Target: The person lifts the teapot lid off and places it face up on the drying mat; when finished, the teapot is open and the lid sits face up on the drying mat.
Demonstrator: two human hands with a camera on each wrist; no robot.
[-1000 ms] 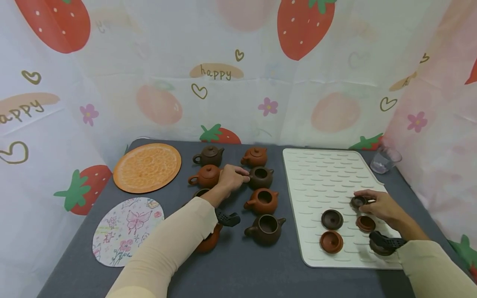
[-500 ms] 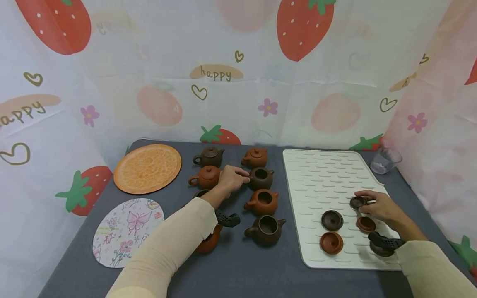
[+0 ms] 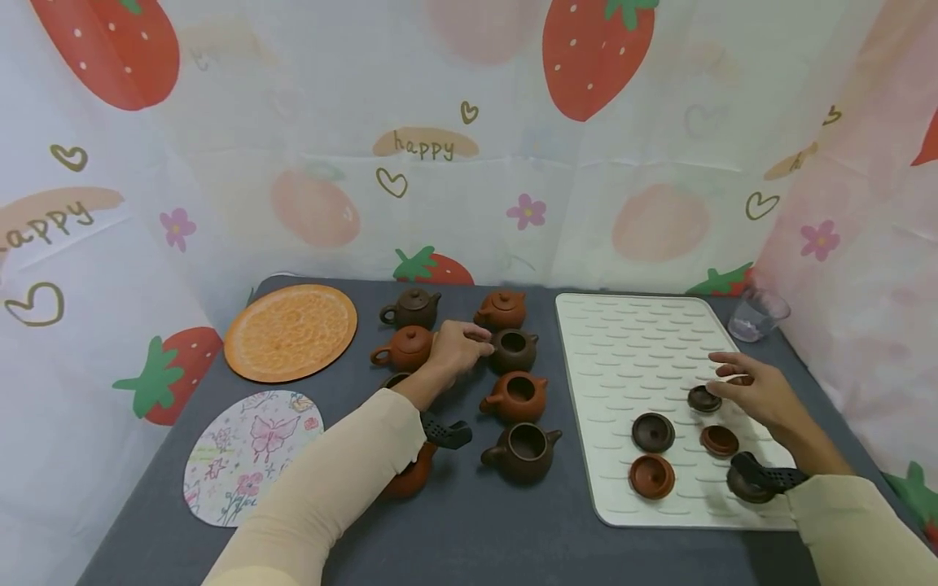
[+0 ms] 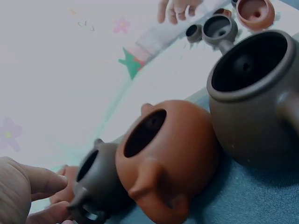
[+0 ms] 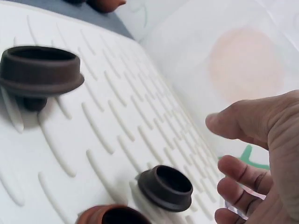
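Note:
My left hand (image 3: 456, 348) is at the handle of a dark, lidless teapot (image 3: 515, 351), thumb and fingers parted, a fingertip right at the handle in the left wrist view. Over the white ridged mat, my right hand (image 3: 758, 395) has its fingers apart with nothing between them. A small dark lid (image 5: 167, 187) lies upside down on the mat beside those fingertips. Nearer me on the mat are a reddish lid (image 3: 720, 441), a larger dark lid (image 3: 654, 432) and another reddish lid (image 3: 652, 477). The right wrist strap partly covers one more dark lid (image 3: 747, 486).
Lidless reddish (image 3: 520, 396) and dark (image 3: 529, 449) teapots stand nearer me. Lidded teapots (image 3: 414, 308) stand at the back; my left forearm hides others. An orange round mat (image 3: 291, 332) and a butterfly-patterned mat (image 3: 249, 456) lie left, a clear cup (image 3: 758, 315) far right.
The right hand has let go of the small dark lid, spread its fingers and drawn slightly back to the right. The left hand has stayed by the teapot handle.

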